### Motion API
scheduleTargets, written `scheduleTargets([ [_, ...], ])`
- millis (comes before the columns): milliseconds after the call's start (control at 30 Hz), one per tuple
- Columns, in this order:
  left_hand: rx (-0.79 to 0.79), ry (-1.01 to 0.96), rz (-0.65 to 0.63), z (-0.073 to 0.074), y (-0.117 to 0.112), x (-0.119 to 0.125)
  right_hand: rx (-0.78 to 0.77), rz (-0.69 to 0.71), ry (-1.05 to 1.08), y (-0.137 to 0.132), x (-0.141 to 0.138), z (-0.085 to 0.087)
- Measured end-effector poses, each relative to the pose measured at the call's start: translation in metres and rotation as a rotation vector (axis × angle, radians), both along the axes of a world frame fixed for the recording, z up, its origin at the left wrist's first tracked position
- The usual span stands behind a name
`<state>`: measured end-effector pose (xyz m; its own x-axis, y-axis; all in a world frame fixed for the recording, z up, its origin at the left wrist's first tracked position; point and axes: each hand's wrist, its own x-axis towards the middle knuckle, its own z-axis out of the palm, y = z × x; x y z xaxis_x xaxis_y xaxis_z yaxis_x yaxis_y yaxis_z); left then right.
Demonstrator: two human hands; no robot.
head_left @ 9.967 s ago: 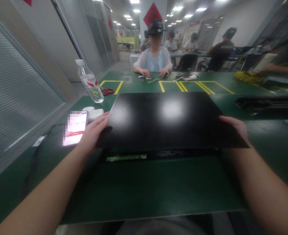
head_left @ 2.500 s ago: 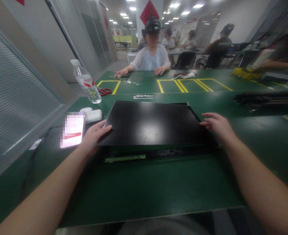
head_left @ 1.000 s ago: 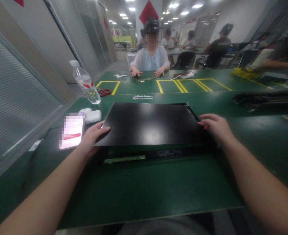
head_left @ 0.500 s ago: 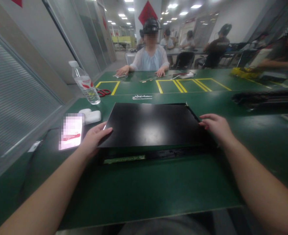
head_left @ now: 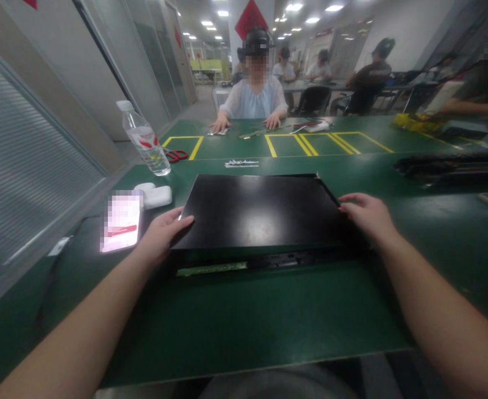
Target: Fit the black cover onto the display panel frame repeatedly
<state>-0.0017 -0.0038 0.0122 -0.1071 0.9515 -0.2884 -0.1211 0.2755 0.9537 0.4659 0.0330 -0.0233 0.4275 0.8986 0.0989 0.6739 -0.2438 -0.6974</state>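
Note:
A glossy black screen panel (head_left: 256, 213) lies in front of me, its near edge raised above a black frame (head_left: 293, 259). Along the frame's near side runs a green circuit board strip (head_left: 212, 269). My left hand (head_left: 164, 233) grips the panel's left edge, thumb on top and the other fingers mostly hidden beneath. At the right edge, my right hand (head_left: 366, 213) is closed, thumb and fingertips pinching the panel's border where the frame's dark rim runs close by. The panel's underside is hidden.
On the green table (head_left: 268, 321), a phone (head_left: 121, 221), white earbud case (head_left: 158, 197), water bottle (head_left: 146, 141) and red-handled scissors (head_left: 177, 155) stand left. Small white pieces (head_left: 241, 163) lie beyond the panel. Dark long parts (head_left: 451, 169) lie right. A person (head_left: 255, 94) sits opposite.
The panel and both my hands have hardly moved; the view has shifted slightly. Across the table, the person's hand on the left has drawn inward.

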Motion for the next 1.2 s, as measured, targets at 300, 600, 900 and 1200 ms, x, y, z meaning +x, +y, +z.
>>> scheduleTargets([
  [300, 0.027, 0.002, 0.025, -0.001, 0.001, 0.002, -0.05, 0.021, -0.108, -0.002, -0.007, 0.01],
  [600, 0.031, 0.011, 0.009, -0.001, -0.001, 0.002, -0.056, 0.039, -0.146, -0.001, -0.003, 0.008],
  [900, 0.043, 0.027, 0.007, -0.003, -0.001, 0.0, -0.025, 0.051, -0.106, 0.003, 0.005, 0.001],
  [1200, 0.061, 0.052, 0.029, -0.003, -0.003, 0.003, 0.005, 0.08, -0.209, 0.0, 0.001, 0.003],
])
